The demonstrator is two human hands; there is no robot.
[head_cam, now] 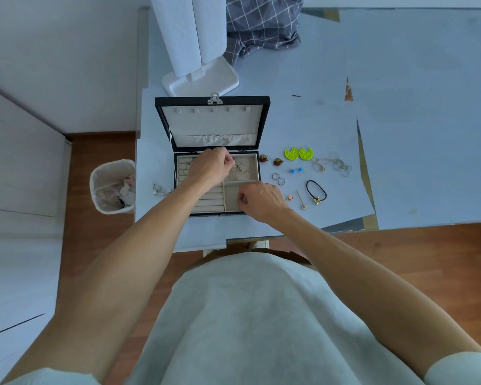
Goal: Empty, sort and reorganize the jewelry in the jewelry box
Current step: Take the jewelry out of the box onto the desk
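Note:
A black jewelry box (165, 126) with a cream lining stands open on the table, lid upright. My left hand (210, 164) reaches over the box and pinches a thin silver piece above the back right compartment, where several silver hoops and hooks (240, 171) lie. My right hand (261, 200) is over the front right compartment and pinches a small ring-like piece at its fingertips. Laid out on the table to the right are lime green earrings (298, 153), brown bead earrings (271, 159), blue studs (296, 170), silver hoops (278, 179), tangled chains (333, 164) and a black cord with a gold charm (316, 191).
A white mirror stand (203, 81) sits behind the box, with checked cloth (261, 26) beyond it. Small silver pieces (159, 188) lie left of the box. A waste bin (113, 186) stands on the wooden floor at the table's left edge.

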